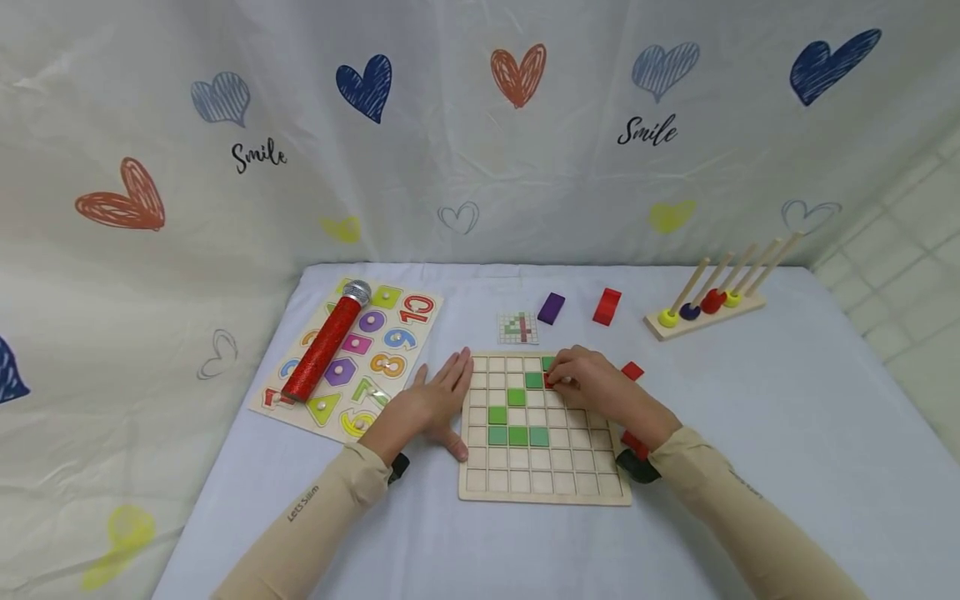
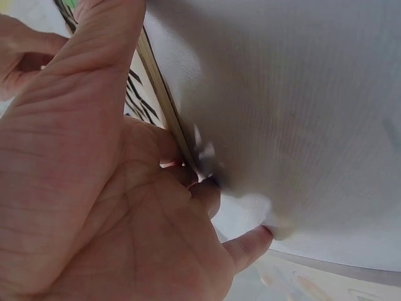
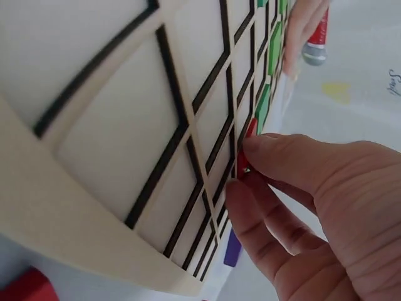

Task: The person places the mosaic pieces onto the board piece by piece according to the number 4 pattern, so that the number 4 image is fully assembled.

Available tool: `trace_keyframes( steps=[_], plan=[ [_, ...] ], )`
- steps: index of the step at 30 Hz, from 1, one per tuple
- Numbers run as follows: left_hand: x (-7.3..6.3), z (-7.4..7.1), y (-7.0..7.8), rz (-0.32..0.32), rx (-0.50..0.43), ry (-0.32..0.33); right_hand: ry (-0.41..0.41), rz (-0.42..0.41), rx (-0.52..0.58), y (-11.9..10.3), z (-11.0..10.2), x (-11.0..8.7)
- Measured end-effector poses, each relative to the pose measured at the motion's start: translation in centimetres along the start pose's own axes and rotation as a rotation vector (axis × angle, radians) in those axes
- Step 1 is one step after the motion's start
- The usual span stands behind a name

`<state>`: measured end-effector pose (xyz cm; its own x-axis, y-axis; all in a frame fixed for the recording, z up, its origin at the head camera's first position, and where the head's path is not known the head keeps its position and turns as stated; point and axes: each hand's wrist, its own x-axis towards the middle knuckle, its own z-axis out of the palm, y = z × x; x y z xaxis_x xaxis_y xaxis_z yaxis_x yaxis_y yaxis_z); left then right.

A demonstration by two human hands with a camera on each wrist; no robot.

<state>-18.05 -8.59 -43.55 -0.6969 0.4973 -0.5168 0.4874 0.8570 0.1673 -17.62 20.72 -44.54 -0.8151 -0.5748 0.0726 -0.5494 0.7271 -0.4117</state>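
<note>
Grid board: pale wood (image 1: 542,460), mid-bench (image 1: 555,550); its far right cells lie behind fingers, so what fills them cannot be told.
Green tiles: seven visible (image 1: 517,397), seated in cells; the farthest is partly covered by the right hand (image 1: 594,380).
Red tile: at the board's far right part, beside a green tile (image 1: 533,380); only a sliver shows, its seating unclear.
Right hand: thumb and fingertips pinching the red tile.
Left hand: fingers extended, thumb apart, laid along the board's left edge (image 1: 441,407); some fingertips are hidden at the edge in the left wrist view.
Pattern card: beyond the board (image 1: 517,328); print too small to read fully.
Red pieces: right of the board (image 1: 632,371), partly hidden by the right forearm; exact count uncertain.
Blocks: one purple block (image 1: 551,308), one red block (image 1: 607,307), far side.
Number puzzle: left (image 1: 378,342), partly covered by a red microphone (image 1: 322,348); near right corner behind the left arm.
Bead rack: far right (image 1: 705,322), whole.
</note>
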Motion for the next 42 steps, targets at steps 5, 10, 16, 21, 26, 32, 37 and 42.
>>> trace_keyframes(
  steps=[5,10,16,21,26,32,37,42],
  plan=[
    [0.3,0.4,-0.3,0.017,-0.020,0.013,-0.012,0.010,0.003,-0.4,-0.4,-0.7],
    [0.5,0.5,-0.4,0.009,-0.013,-0.002,0.047,0.015,0.028,-0.1,-0.8,-1.9],
    [0.3,0.4,-0.4,0.004,-0.011,0.007,0.100,0.072,0.012,0.6,-1.5,-3.2],
    [0.5,0.7,-0.6,0.020,-0.014,0.024,0.128,0.108,-0.022,1.8,-2.4,-4.4],
    [0.7,0.8,-0.7,0.018,-0.013,0.021,0.088,0.177,-0.062,3.0,-3.4,-5.6],
    [0.1,0.1,-0.3,-0.005,0.003,0.002,0.050,0.313,-0.105,4.4,-3.5,-6.4],
    [0.0,0.0,-0.2,-0.007,0.013,0.005,0.104,0.376,-0.063,5.1,-2.6,-6.3],
    [0.4,0.5,-0.4,0.013,-0.017,0.011,0.126,0.362,-0.034,5.2,-2.4,-6.1]
  ],
)
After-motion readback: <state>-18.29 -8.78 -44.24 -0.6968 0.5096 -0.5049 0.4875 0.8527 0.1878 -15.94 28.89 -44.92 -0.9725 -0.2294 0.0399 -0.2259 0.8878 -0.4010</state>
